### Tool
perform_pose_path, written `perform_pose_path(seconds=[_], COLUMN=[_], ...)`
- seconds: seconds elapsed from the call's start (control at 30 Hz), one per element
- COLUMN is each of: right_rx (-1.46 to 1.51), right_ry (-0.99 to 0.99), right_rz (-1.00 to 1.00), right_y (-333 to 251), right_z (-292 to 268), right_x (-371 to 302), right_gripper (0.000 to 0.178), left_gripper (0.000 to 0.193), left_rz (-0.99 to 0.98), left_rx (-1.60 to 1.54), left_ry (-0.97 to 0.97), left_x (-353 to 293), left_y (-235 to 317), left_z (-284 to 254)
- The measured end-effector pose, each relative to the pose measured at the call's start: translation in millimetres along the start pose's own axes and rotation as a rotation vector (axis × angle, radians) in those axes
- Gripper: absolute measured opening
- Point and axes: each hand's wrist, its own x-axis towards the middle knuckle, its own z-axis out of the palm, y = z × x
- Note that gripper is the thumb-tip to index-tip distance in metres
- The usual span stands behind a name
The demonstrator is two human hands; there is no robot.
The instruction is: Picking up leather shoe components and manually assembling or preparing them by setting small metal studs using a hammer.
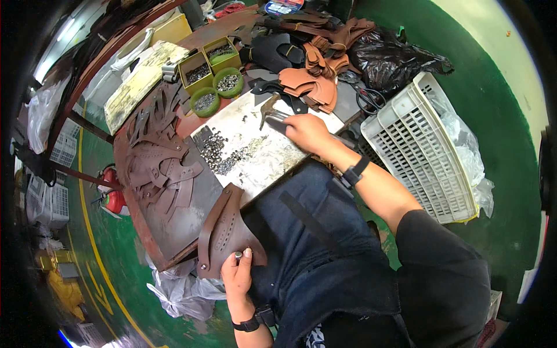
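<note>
At the table's near edge my left hand (237, 279) pinches the lower edge of a brown leather piece (229, 232) with punched holes and a curved strap. A small round metal stud (238, 255) shows at its thumb and fingertip. My right hand (310, 133) is closed around the handle of a hammer (270, 108), its metal head over the far part of a white board (284, 153). Loose metal studs (213, 148), dark and silver, lie scattered across the board's left side.
Green bowls (230, 83) and yellow boxes (196, 71) of small fittings stand behind the board. More brown leather pieces (156, 165) lie left. Orange-brown leather (310, 84), scissors (369, 100) and a black plastic bag (394, 58) sit at the far right, near a white crate (420, 153).
</note>
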Motion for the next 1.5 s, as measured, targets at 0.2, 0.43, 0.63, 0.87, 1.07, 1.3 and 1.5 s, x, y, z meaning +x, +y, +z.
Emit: perform_pose_path(seconds=[0.2,0.43,0.63,0.87,1.07,1.3,1.5], right_rx=[1.172,-0.09,0.246,1.289,1.362,1.504,1.353], right_ry=[-0.204,0.087,-0.12,-0.839,-0.769,-0.544,-0.452], right_rz=[0.647,-0.133,-0.117,0.266,0.408,0.447,0.489], right_y=[-20,-37,-83,-122,-136,-132,-120], right_z=[-22,-26,-10,7,10,5,-18], right_x=[-6,-28,-74,-104,-114,-109,-98], right_gripper=[0.025,0.032,0.027,0.038,0.026,0.026,0.024], left_gripper=[0.028,0.027,0.025,0.016,0.021,0.026,0.025], left_rz=[-0.076,-0.058,-0.046,-0.088,-0.002,0.038,0.029], left_rx=[-0.107,-0.047,-0.091,-0.045,0.068,-0.226,-0.203], left_ry=[0.035,0.053,0.031,-0.13,-0.188,-0.105,0.011], left_x=[-3,2,2,8,11,10,15], left_y=[9,-3,7,5,-2,-1,2], left_z=[-5,-8,1,11,15,18,5])
